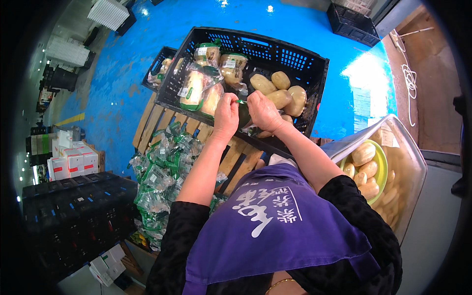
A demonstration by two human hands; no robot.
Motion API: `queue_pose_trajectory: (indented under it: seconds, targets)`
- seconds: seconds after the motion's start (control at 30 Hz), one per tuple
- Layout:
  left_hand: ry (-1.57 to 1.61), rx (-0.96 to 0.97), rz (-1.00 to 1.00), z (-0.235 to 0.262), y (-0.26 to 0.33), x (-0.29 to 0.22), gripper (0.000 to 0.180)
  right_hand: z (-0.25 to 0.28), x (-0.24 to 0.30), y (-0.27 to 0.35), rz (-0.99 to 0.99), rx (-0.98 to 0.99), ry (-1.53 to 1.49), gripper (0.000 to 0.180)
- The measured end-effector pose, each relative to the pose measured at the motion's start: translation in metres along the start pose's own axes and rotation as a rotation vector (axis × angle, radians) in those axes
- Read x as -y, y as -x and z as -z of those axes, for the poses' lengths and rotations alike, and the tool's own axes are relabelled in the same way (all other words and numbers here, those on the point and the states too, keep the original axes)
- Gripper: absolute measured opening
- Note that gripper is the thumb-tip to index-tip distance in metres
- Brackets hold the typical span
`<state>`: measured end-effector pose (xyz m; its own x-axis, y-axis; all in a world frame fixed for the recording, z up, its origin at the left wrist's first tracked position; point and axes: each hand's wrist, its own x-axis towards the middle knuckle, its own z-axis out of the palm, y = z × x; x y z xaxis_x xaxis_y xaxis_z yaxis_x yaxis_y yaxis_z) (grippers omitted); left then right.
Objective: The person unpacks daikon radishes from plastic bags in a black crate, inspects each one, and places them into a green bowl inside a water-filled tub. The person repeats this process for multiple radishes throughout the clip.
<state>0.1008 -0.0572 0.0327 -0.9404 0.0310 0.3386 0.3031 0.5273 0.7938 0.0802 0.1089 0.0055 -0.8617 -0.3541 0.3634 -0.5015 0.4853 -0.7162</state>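
Observation:
My left hand [226, 114] and my right hand [264, 112] are close together over the front side of a black plastic crate [196, 37]. Both are closed, with fingertips pinching the green edge of a clear plastic bag [240, 102]. The rest of that bag is largely hidden behind my hands and wrists. In the crate's left half lie several clear bags with green trim and white labels, such as a filled bag [232, 67], holding pale root vegetables. Loose, smooth, oblong pale root vegetables [280, 98] are piled at the right, beyond my right hand.
The crate stands over a wooden pallet [241, 164]. Many crumpled clear-and-green bags [160, 184] are heaped to my left. At my right, a large pale tub [415, 162] holds a green bowl [382, 184] of root vegetables. Stacked black crates [73, 211] stand further left.

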Motion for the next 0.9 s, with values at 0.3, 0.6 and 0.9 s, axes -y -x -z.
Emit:
queue_pose_trajectory:
  seconds: [0.3,0.6,0.9]
  targets:
    - [0.030,0.227,0.032,0.008,-0.021,-0.007,0.014,0.002,-0.008,-0.002,-0.134,0.037,-0.105,0.013]
    - [0.010,0.148,0.078,0.007,-0.015,0.006,0.009,0.001,-0.007,-0.007,-0.071,0.037,-0.058,0.012]
    - [0.081,0.272,0.092,0.015,-0.030,-0.006,0.014,-0.010,-0.013,-0.013,-0.278,0.105,-0.114,0.014]
